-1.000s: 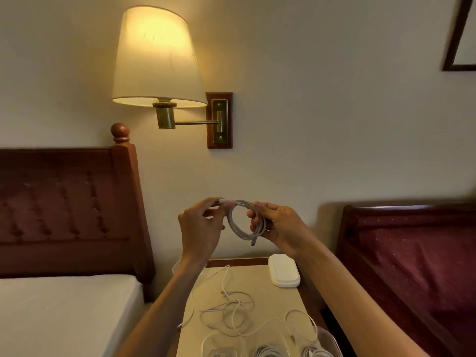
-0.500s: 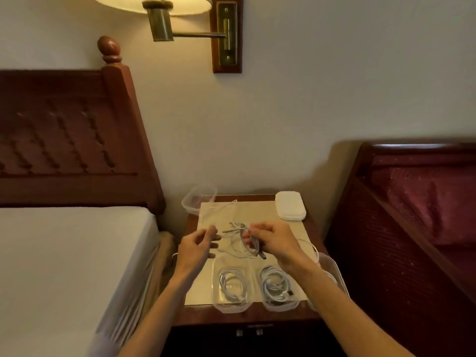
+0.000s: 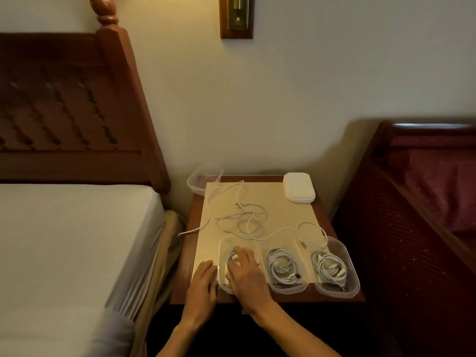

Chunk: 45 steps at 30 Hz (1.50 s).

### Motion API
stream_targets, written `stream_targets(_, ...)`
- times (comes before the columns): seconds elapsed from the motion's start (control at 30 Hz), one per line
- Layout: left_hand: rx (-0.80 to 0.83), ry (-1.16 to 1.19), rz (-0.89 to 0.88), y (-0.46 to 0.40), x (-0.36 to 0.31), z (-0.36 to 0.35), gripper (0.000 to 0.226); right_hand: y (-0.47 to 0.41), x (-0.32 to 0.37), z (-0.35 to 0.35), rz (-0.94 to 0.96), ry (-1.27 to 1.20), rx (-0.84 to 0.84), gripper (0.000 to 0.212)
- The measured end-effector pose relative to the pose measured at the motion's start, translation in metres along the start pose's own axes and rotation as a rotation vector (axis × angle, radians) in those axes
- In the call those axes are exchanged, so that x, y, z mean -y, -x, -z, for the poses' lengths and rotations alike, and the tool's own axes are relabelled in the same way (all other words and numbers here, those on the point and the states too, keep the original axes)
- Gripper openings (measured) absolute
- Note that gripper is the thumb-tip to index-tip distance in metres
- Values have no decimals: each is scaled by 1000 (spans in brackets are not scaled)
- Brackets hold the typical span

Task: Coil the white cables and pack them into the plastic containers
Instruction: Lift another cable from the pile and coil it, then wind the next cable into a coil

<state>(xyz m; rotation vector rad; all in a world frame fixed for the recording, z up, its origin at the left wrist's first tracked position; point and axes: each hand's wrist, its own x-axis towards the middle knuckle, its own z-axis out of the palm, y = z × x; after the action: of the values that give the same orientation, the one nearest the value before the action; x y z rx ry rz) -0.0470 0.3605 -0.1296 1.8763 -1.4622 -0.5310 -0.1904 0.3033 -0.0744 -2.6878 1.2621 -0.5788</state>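
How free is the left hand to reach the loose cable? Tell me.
Probably free: the left hand rests beside the left container, and the loose cable lies uncovered on the mat just beyond.

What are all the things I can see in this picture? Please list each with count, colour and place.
plastic containers: three, clear, in a row at the nightstand's near edge, each with coiled cable
empty container: one, clear, far left corner
loose cables: white, tangled on the mat; number unclear
coiled cables: white, inside the row of containers
white case: one, far right corner
mat: one, beige, on the nightstand
nightstand: one, brown wood, between two beds
bed: one, white sheet, left
right bed: one, dark red
left hand: beside the leftmost container
right hand: pressing a coil into the leftmost container
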Motion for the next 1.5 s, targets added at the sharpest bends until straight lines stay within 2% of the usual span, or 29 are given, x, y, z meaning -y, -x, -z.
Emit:
stream_targets(0.07,-8,-3,9,1,-2,1,39,-2,-1,-2,-35,-31,38,44)
stream_targets(0.17,4,10,5,1,1,-1,37,-4,-2,-2,-34,-10,242,59)
stream_targets(0.2,10,10,12,1,2,-2,37,-3,-2,-3,-54,-49,335,71)
stream_targets(0.27,22,2,11,1,3,-2,39,-2,-3,-6,-79,-87,387,105)
stream_targets(0.3,34,-2,1,0,4,-1,40,-3,-3,-7,-98,-95,406,114)
stream_targets(0.37,45,-13,-24,-3,7,3,38,-6,-5,-10,-127,-106,449,117)
stream_targets(0.53,-9,-102,-13,-23,20,15,34,-14,-12,-5,-132,-72,486,106)
stream_targets(0.63,37,-224,-67,-37,27,19,40,-18,-7,-3,-152,-37,482,97)
stream_targets(0.7,89,-310,-74,-46,30,22,49,-25,1,3,-109,-13,350,77)
stream_targets(0.77,119,-404,-104,-50,33,23,64,-42,8,11,11,47,98,49)
stream_targets(0.8,131,-447,-111,-51,34,23,67,-55,12,16,46,36,-17,35)
stream_targets(0.83,133,-471,-110,-52,35,22,66,-71,16,23,49,-4,-60,27)
stream_targets(0.93,120,-506,-107,-53,37,20,61,-133,20,30,-5,-88,1,26)
stream_targets(1.07,99,-520,-128,-53,39,18,56,-221,8,-5,-34,-41,57,29)
stream_targets(1.23,85,-506,-135,-55,45,16,53,-288,-11,-64,-50,144,227,54)
stream_targets(1.37,82,-486,-134,-54,42,15,53,-297,-19,-77,-4,256,213,39)
stream_targets(1.5,90,-479,-129,-55,44,16,53,-286,-17,-69,9,196,107,28)
